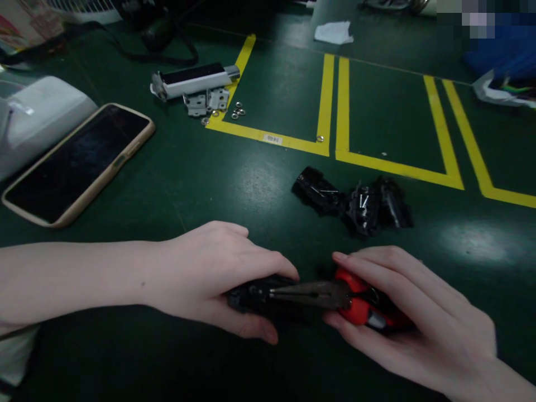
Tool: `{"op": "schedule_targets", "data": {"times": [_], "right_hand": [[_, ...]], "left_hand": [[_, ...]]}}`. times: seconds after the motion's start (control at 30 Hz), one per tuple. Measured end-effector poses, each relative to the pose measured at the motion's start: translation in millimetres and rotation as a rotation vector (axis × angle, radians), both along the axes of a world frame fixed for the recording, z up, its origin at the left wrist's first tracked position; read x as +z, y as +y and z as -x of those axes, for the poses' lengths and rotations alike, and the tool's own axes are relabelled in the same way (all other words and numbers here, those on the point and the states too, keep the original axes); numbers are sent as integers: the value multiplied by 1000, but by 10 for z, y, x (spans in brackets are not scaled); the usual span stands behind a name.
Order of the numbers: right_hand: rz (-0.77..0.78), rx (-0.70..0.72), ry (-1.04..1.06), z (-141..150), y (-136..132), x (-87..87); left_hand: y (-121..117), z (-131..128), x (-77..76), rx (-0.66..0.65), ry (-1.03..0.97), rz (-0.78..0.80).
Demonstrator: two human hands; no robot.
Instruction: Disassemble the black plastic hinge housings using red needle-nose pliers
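Low in the middle of the view, my left hand [226, 273] is closed round a black plastic part [247, 295], which is mostly hidden under the fingers. My right hand [422, 312] grips needle-nose pliers [324, 294] by their red handles. The pliers' long jaws point left, and their tips reach the top of the black part. A small, bright, thin piece shows at the tips; what it is I cannot make out. Just beyond my hands, several more black plastic parts [363, 206] lie in a loose group on the green table.
A phone [79, 162] in a tan case lies at left beside a white object [46, 111]. Farther back are a white-and-black device [195, 81], metal brackets [207, 102] and several small rings [238, 111]. Yellow tape [268, 137] marks out boxes. Crumpled white paper [334, 32] lies behind.
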State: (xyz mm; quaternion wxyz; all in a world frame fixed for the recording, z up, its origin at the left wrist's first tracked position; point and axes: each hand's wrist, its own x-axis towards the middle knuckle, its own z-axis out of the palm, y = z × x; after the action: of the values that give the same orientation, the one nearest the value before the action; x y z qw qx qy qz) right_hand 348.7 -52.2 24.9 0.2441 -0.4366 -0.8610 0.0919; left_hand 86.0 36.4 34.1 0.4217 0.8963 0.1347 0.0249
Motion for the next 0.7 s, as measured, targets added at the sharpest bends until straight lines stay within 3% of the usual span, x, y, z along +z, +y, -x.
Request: {"op": "schedule_targets", "data": {"times": [0.47,0.7], "right_hand": [[57,16,37,-77,-9,-63],[183,8,86,-76,22,74]], "left_hand": [[10,10,-2,-5,17,-56],[23,21,7,23,5,-18]]}}
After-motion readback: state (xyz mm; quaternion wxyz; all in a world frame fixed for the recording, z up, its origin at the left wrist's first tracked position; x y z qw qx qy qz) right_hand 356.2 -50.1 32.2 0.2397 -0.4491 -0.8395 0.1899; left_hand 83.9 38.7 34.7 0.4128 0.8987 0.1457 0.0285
